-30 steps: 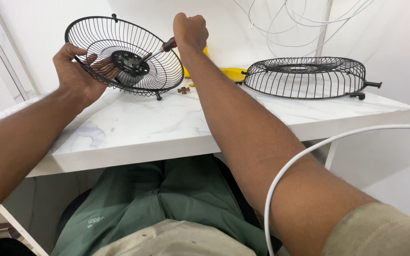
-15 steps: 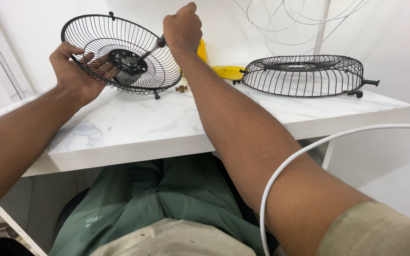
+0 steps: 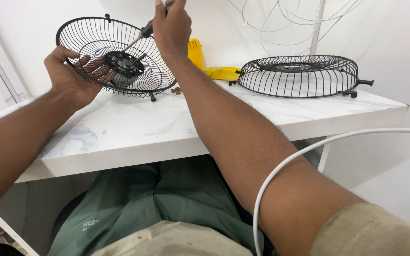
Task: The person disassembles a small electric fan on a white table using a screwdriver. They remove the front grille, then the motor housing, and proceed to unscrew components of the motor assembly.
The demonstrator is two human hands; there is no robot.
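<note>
Black wire fan guard (image 3: 96,42), round, with a dark centre hub, held tilted above the bench (image 3: 167,123) at 10 o'clock of the view. Left hand (image 3: 69,76) grasps its lower rim, fingers threaded through the wires. Right hand (image 3: 172,28) is clenched around a screwdriver (image 3: 141,35), whose shaft points down at the hub. Bench: white marbled top against a white wall. A second fan guard (image 3: 300,76) lies flat at 2 o'clock, near the right edge. Yellow part (image 3: 209,66) between the guards. White cable (image 3: 309,151) arcs across at 4 o'clock. Bench front lies bare.
</note>
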